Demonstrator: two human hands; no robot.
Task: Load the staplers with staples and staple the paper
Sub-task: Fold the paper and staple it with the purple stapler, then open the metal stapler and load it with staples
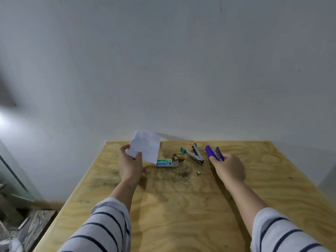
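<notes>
Striped sleeves (101, 226) frame the bottom of the view, and both bare forearms reach forward over the plywood table (172, 206). Ahead of them the left hand (130, 165) pinches the lower corner of the folded white paper (145, 146), thumb on top, lifting it clear of the table so an edge seems ready to be offered to a stapler. The right hand (228, 167) clasps the purple stapler (214, 153) at its hinge end; its top arm is swung open, presumably so staples can be dropped in or the magazine checked. Between the hands the green stapler (193, 154) lies on the table, also splayed open and untouched, likely waiting for its turn. Just left of it sits the staple box (166, 163) with its tray slid partly out, within easy reach of either hand. A small strip of staples (198, 172) rests loose on the wood near the right hand. Whether either stapler already holds staples cannot be told.
</notes>
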